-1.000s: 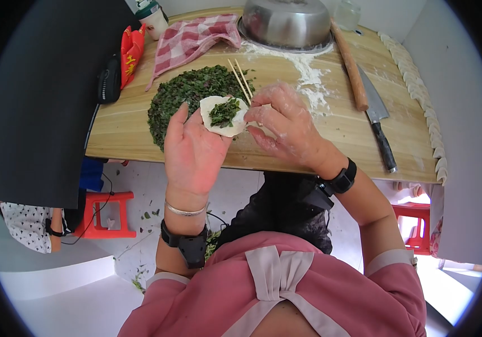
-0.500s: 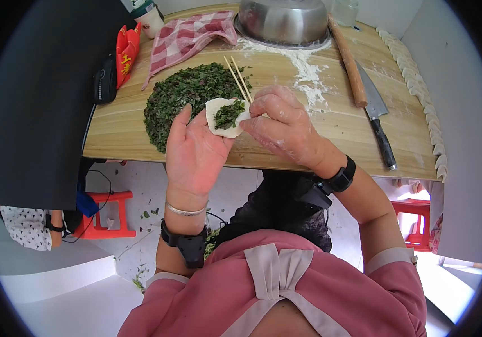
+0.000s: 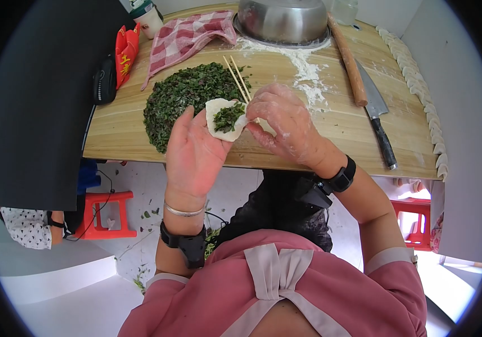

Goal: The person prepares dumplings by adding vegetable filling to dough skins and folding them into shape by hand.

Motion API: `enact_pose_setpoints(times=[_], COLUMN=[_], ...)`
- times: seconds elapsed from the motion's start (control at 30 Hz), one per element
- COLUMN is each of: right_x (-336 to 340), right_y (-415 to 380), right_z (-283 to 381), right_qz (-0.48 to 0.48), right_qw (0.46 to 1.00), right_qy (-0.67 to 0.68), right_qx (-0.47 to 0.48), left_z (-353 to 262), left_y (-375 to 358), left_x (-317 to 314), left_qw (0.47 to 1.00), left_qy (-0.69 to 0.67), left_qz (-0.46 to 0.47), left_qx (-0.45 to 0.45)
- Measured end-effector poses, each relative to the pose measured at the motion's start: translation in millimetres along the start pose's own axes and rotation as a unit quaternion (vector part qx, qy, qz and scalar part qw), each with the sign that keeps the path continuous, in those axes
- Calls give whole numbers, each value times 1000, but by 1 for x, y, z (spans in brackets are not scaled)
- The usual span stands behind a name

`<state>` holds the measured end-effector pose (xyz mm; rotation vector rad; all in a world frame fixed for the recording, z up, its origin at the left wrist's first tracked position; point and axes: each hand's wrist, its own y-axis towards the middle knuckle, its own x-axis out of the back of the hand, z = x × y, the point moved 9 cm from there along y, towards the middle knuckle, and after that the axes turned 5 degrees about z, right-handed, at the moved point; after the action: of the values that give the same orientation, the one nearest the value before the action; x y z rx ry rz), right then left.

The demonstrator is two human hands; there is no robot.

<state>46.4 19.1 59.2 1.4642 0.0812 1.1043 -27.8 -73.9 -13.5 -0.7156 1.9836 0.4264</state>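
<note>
A round white dough wrapper (image 3: pixel 216 105) with chopped green filling (image 3: pixel 228 117) on it rests on the fingers of my left hand (image 3: pixel 195 151), whose palm faces up. My right hand (image 3: pixel 283 122), dusted with flour, pinches the wrapper's right edge between thumb and fingertips. Just behind the wrapper, two chopsticks (image 3: pixel 237 77) lean over the edge of a large heap of chopped greens (image 3: pixel 179 92), their lower ends partly behind my right hand. The heap lies on the wooden table (image 3: pixel 123 129).
A rolling pin (image 3: pixel 349 62) and a knife (image 3: pixel 383 135) lie on the right. Folded dumplings (image 3: pixel 421 90) line the right edge. Farther back are a metal bowl (image 3: pixel 283 21), flour (image 3: pixel 308 73) and a checked cloth (image 3: pixel 190 36). Another person's arm (image 3: pixel 57 224) shows at lower left.
My right hand has shifted slightly, its fingers more bent at the wrapper's right edge. The wrapper stays on my left hand, nearly in the same place.
</note>
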Motion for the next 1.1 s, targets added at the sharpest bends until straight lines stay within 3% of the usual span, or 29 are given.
enact_pose_setpoints(times=[0.17,0.23,0.33,0.5,0.6,0.7,0.77,0.8,0.87,1.0,1.1], right_x=[-1,-2,-4,-8,9,7,-23,-22,-35,-42,-44], right_y=[-1,-2,-2,-6,-1,-4,-9,-10,-16,-21,-21], right_z=[-14,-17,-20,-20,-19,-29,-28,-28,-26,-26,-21], right_qz=[21,28,32,35,-24,7,148,139,210,232,200], right_qw=[996,994,993,992,989,987,967,967,941,912,918], right_qy=[41,43,58,81,104,90,157,159,214,280,311], right_qx=[-78,-92,-102,-88,-102,-133,-134,-139,-157,-190,-146], left_z=[12,13,14,15,4,-11,-18,-18,-17,-15,-15], left_y=[-3,-6,-10,-5,-7,-6,-7,-7,-6,-7,-7], left_x=[-2,3,11,18,17,11,9,12,11,4,2], left_qw=[996,947,926,931,949,959,958,959,959,949,941], left_qy=[70,321,377,363,311,265,256,255,254,279,298], left_qz=[32,8,7,-30,-27,27,56,61,68,111,126], left_qx=[35,19,28,-13,-52,-97,-114,-112,-103,-99,-95])
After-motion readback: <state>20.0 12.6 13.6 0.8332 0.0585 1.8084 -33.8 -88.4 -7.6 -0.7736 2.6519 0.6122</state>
